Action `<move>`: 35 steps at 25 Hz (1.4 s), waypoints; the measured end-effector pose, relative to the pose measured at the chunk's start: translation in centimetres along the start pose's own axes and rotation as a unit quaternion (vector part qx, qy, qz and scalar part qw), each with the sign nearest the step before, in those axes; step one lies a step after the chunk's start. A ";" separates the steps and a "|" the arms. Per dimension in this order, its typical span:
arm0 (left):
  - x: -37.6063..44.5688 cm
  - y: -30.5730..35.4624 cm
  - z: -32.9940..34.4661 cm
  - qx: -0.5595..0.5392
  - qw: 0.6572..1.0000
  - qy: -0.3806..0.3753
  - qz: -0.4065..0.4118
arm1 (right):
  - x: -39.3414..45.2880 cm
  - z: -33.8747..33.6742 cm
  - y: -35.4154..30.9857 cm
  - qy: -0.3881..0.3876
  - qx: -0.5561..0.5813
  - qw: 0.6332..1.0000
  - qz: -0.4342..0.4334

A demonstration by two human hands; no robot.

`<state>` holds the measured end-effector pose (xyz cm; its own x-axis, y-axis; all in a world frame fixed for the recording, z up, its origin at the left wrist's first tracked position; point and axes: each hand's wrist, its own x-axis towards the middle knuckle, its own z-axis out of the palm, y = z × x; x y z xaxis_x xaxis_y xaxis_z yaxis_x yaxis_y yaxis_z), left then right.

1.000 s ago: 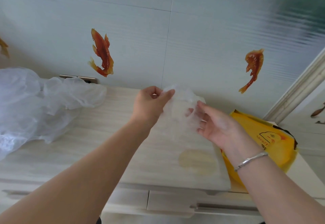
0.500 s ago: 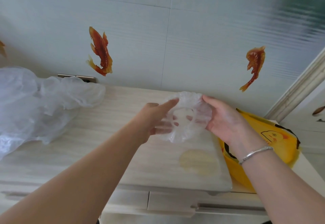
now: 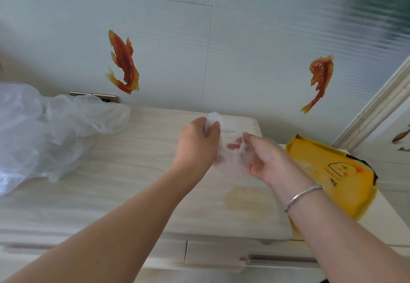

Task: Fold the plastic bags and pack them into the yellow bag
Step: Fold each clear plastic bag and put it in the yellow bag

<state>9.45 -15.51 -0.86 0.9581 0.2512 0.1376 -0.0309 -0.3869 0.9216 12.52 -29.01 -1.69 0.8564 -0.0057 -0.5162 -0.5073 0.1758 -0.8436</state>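
Note:
A small clear plastic bag (image 3: 230,136) is held above the pale wooden cabinet top (image 3: 133,183), bunched between both hands. My left hand (image 3: 196,145) pinches its upper end between thumb and fingers. My right hand (image 3: 264,160) holds the lower part, fingers curled under the film, which partly veils them. The yellow bag (image 3: 332,176) lies flat at the right, printed with a cartoon face, its opening towards the hands. A heap of loose clear plastic bags (image 3: 44,131) sits at the far left of the top.
A tiled wall with red fish stickers (image 3: 123,65) rises right behind the cabinet. A metal socket plate (image 3: 95,96) shows behind the heap. A white door frame (image 3: 377,107) stands at the right. Drawer fronts with a handle (image 3: 281,259) run along the near edge.
The round, opened-out bag has been gathered into a tighter bunch. My left hand rose and closed on its top end; my right hand dropped lower and turned palm up.

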 end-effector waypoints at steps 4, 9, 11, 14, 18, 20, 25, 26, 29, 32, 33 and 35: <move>-0.4 -0.5 -0.1 0.027 0.999 -0.020 -0.027 | 1.1 -1.3 0.0 0.056 0.082 0.990 -0.096; -0.4 -2.0 -0.7 0.152 0.966 -0.172 -0.116 | 3.0 -3.1 0.7 0.058 -0.303 0.940 -0.144; -0.5 -2.3 -1.2 0.216 0.935 -0.245 -0.139 | 3.2 -3.6 1.0 0.059 -0.394 0.905 -0.151; -1.2 -2.5 -1.5 0.224 0.894 -0.344 -0.179 | 3.1 -4.1 1.1 0.073 -0.401 0.888 -0.213; -2.3 -2.1 -2.0 0.276 0.833 -0.433 -0.206 | 2.2 -4.4 1.0 0.063 -0.408 0.872 -0.264; -2.5 -2.2 -2.0 0.378 0.852 -0.346 -0.108 | 1.1 -4.4 1.4 0.065 -0.496 0.802 -0.326; -2.0 -3.7 -1.5 0.383 0.882 -0.178 0.208 | -0.8 -3.8 3.6 -0.048 -0.640 0.665 -0.382; -2.0 -4.5 -1.2 0.413 0.853 -0.218 0.232 | -0.9 -3.8 4.2 -0.069 -0.669 0.645 -0.363; -2.4 -6.8 -1.1 0.475 0.807 -0.291 0.196 | -1.1 -4.3 5.7 -0.107 -0.745 0.592 -0.286; -2.4 -7.7 -1.6 0.482 0.799 -0.325 0.154 | -1.0 -4.8 6.2 -0.109 -0.770 0.577 -0.249; -2.4 -7.7 -1.7 0.482 0.797 -0.335 0.144 | -0.9 -4.9 6.2 -0.107 -0.769 0.579 -0.249; -2.6 -7.4 -2.0 0.478 0.796 -0.350 0.125 | -1.1 -5.1 6.1 -0.108 -0.754 0.594 -0.258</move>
<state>6.62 -11.53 -7.35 0.8907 -0.3653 -0.2706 -0.3345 -0.9297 0.1542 8.01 -32.91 -7.06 0.8452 0.4790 -0.2372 0.4586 -0.8778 -0.1385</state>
